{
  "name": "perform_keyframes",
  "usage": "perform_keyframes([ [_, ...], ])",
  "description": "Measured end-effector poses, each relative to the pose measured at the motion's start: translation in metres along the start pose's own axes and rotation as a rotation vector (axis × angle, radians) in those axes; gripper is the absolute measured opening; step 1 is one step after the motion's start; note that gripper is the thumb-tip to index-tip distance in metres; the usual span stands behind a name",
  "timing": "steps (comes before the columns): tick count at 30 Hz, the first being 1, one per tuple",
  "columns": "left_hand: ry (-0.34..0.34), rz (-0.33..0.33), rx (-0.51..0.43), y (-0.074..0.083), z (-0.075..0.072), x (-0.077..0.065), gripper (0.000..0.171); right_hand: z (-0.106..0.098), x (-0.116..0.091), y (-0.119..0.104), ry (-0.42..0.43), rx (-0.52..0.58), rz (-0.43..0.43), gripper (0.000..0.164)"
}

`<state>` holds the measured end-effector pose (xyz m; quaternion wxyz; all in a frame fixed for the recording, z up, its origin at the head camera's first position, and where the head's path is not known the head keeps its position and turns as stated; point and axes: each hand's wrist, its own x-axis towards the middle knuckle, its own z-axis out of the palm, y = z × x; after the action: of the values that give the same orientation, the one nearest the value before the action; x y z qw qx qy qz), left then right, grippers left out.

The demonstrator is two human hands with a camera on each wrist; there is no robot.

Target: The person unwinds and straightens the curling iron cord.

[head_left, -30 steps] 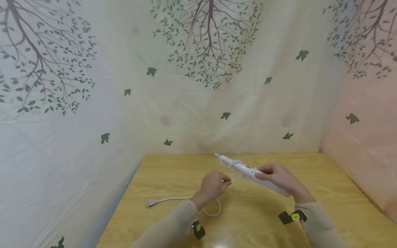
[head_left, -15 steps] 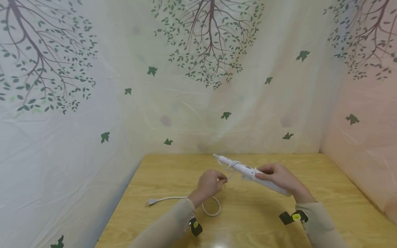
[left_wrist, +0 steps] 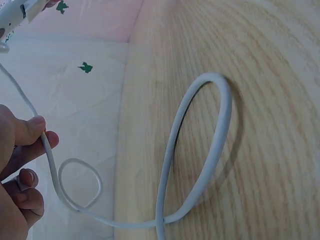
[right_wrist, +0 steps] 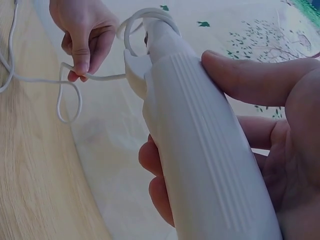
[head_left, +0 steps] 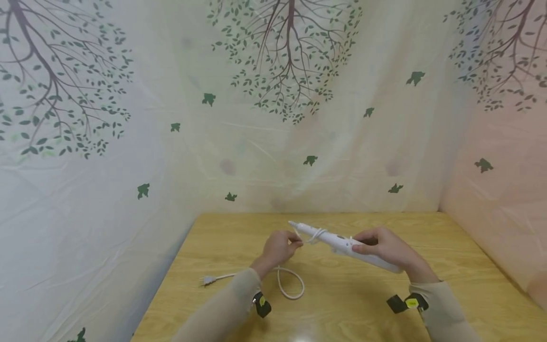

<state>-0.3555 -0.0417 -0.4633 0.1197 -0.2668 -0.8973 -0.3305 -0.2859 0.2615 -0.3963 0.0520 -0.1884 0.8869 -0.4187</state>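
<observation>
A long white wand-shaped electric appliance (head_left: pixel 326 239) is held above the table in my right hand (head_left: pixel 386 247). Its ribbed body (right_wrist: pixel 200 145) fills the right wrist view, with the thumb on one side and fingers curled round the other. White cord (head_left: pixel 291 298) winds around the narrower end, which points left. My left hand (head_left: pixel 279 248) pinches the cord between thumb and forefinger, just left of that end. From there the cord drops to the table in a loop (left_wrist: pixel 222 110). At its far end the plug (head_left: pixel 209 280) lies on the table at left.
The wooden table (head_left: pixel 342 308) reaches back to a pale hanging cloth (head_left: pixel 265 175) printed with trees and leaves. More cloth stands at the left and right sides. A black band (head_left: pixel 261 305) with a yellow tag sits on each wrist.
My left hand has moved left with the cord pinched in it. The appliance's narrow end has dipped slightly and shifted left, while my right hand stays nearly in place.
</observation>
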Motion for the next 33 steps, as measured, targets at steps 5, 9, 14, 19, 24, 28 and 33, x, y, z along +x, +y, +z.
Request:
perform_keyframes([
  [5, 0.020, -0.026, 0.046, -0.009, -0.005, 0.004, 0.010, 0.000, -0.004, -0.001, -0.041, 0.017, -0.057, 0.033],
  [9, 0.042, -0.017, 0.027, -0.015, -0.011, 0.008, 0.017, 0.001, -0.006, -0.001, -0.073, 0.030, -0.118, 0.031],
  [14, 0.030, -0.037, -0.081, -0.016, -0.021, 0.013, 0.009, 0.003, -0.008, 0.000, -0.093, 0.032, -0.154, 0.031],
  [19, 0.061, -0.034, -0.116, -0.016, -0.029, 0.017, 0.012, 0.004, -0.008, 0.003, -0.125, 0.009, -0.151, 0.031],
  [24, 0.097, -0.040, -0.143, -0.013, -0.037, 0.017, 0.011, 0.005, -0.010, 0.008, -0.189, -0.005, -0.122, 0.027],
  [28, 0.109, -0.051, -0.167, -0.009, -0.045, 0.016, 0.010, 0.006, -0.012, 0.009, -0.244, 0.017, -0.091, 0.024],
  [33, 0.136, -0.031, -0.185, -0.006, -0.056, 0.013, 0.012, 0.007, -0.014, 0.014, -0.238, 0.002, -0.023, 0.024],
])
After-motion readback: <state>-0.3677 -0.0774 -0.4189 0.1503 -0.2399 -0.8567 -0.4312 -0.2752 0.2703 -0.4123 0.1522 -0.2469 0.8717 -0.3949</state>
